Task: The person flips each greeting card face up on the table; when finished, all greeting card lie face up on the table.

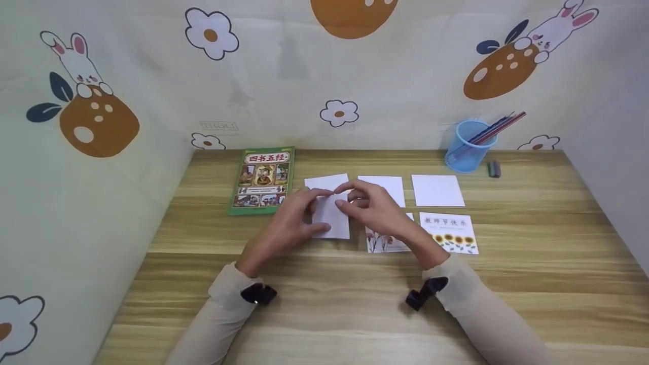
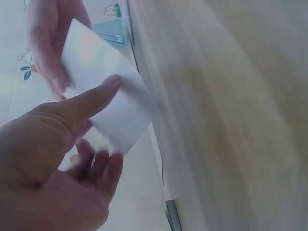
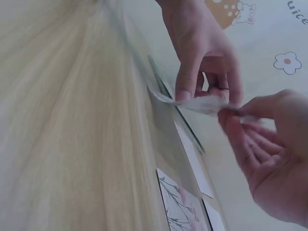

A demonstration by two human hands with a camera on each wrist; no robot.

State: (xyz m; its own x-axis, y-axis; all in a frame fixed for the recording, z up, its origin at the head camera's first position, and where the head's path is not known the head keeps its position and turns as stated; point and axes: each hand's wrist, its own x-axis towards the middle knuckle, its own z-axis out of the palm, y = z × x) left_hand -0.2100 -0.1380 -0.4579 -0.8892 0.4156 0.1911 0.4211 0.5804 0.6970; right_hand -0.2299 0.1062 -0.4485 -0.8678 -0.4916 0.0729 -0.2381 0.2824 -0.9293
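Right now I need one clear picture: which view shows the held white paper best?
The left wrist view: the white paper looks large, one face broadly visible, the left hand covering only part. The head view shows it smaller, also partly covered; the right wrist view, nearly edge-on and blurred.

A translucent blue cup (image 1: 473, 159) holds several pencils (image 1: 491, 133), tilted rightward. A small dark block (image 1: 494, 169) lies just right of the cup. A green-bordered book (image 1: 262, 180) lies well left of the cup. A rabbit-printed backdrop (image 1: 274, 96) is behind the cup.
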